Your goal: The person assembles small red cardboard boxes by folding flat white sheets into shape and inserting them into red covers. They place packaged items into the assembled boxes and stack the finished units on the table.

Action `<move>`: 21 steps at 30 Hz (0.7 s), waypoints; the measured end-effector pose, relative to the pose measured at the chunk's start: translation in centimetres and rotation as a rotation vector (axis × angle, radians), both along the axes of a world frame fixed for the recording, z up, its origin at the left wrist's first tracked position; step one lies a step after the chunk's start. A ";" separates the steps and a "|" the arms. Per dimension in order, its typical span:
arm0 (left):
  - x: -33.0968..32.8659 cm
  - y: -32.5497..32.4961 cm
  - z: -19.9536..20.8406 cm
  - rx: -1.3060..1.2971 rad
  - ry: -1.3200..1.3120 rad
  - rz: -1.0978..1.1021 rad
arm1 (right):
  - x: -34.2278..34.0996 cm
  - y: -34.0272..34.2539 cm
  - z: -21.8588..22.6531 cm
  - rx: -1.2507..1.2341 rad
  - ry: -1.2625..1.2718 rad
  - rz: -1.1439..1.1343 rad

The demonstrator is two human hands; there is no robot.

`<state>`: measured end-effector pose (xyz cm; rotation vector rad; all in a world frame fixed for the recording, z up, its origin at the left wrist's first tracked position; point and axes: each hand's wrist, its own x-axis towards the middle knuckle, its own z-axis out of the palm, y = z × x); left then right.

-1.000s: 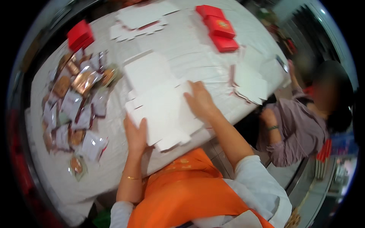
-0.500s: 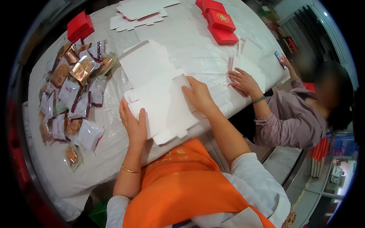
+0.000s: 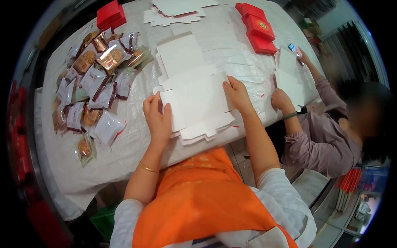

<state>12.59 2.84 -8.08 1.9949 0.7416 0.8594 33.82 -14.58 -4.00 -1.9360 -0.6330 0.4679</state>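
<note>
In front of me on the table lies a flat white cardboard box blank (image 3: 194,101) with cut tabs, and at least one more sheet shows beneath its edges. My right hand (image 3: 238,94) grips its right side flap, thumb on top and fingers beneath. Along the left edge, my left hand (image 3: 158,120) holds the card with its fingers at the side flap and the thumb raised. The blank's printed side, if it has one, is hidden underneath.
Wrapped pastries (image 3: 93,82) are heaped at the left. Red boxes (image 3: 111,14) stand at the far left, more red boxes (image 3: 257,28) at the far right. More white blanks (image 3: 178,16) lie at the back. A co-worker (image 3: 320,136) sits at the right, holding a phone (image 3: 293,49).
The view has shifted, and the blank in my hands sits straighter. My left thumb and fingers remain at its edge. The co-worker's spread hand has curled into a fist.
</note>
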 end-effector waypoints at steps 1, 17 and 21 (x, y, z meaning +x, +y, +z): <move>0.1 -0.1 0.2 -0.054 0.016 -0.001 | 0.0 0.2 -0.8 -0.029 -0.136 0.014; 2.1 1.3 0.8 0.175 0.463 0.123 | -2.5 2.9 -3.1 -0.367 -0.670 -0.115; 0.9 1.7 0.5 0.102 0.323 0.043 | -0.2 1.8 -3.6 -0.185 -0.463 -0.096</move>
